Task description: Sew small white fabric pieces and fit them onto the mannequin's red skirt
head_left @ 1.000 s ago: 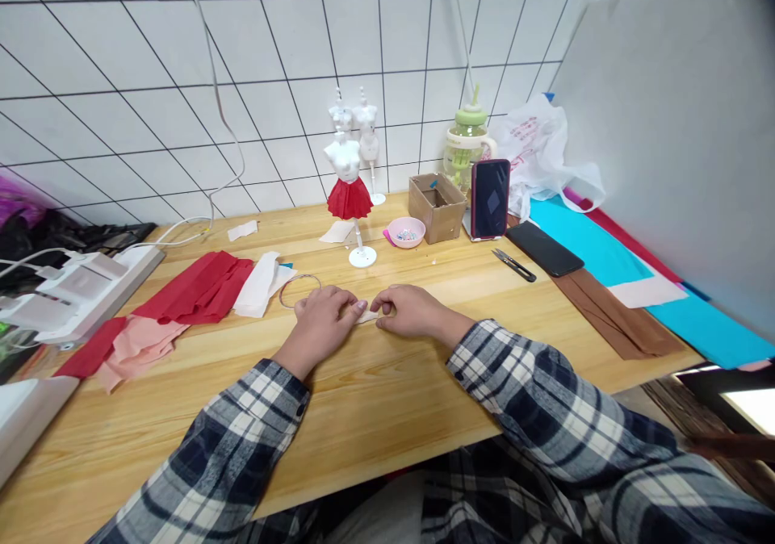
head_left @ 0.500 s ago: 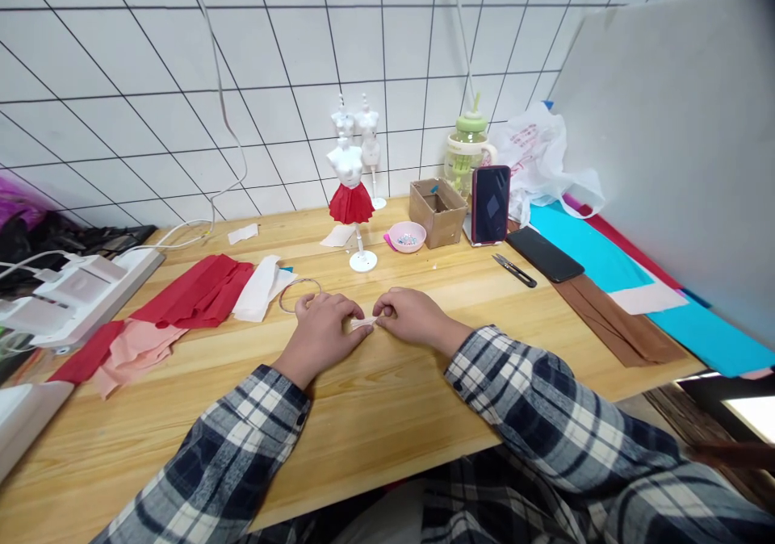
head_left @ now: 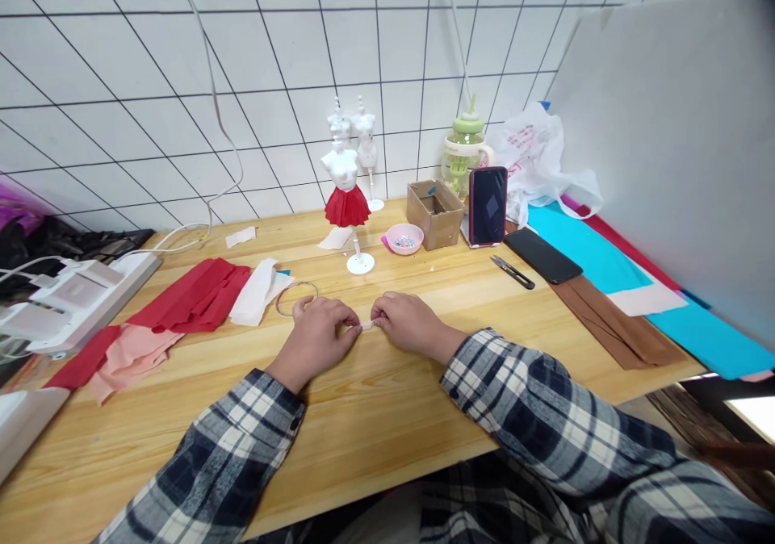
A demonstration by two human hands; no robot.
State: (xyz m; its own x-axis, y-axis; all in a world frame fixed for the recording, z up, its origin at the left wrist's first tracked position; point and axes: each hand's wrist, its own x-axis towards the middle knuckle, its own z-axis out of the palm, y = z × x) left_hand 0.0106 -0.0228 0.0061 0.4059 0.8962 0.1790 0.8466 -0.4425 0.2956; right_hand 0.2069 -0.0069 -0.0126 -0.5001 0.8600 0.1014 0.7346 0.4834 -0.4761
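Note:
Between my two hands, just above the wooden table (head_left: 387, 431), runs a small whitish strip (head_left: 366, 326). My left hand (head_left: 318, 338) pinches its left end between thumb and fingertips. The other end is in the closed fingers of my right hand (head_left: 412, 324). Most of the strip is covered by the fingers, and its material is too small to tell. A thin wire-like ring (head_left: 296, 284) lies just behind my left hand. Farther back stands a white mini dress form (head_left: 342, 169) wearing a red pleated skirt (head_left: 347, 207).
A pink dish of beads (head_left: 405, 240), a cardboard box (head_left: 436, 215) and an upright phone (head_left: 488, 207) stand at the back. Thread snips (head_left: 512, 272) and a black phone (head_left: 543, 255) lie right. Red cloth (head_left: 197, 294) and a power strip (head_left: 90, 294) occupy the left.
My fingertips have come closer together, so less of the strip shows between them. The whole view has shifted slightly.

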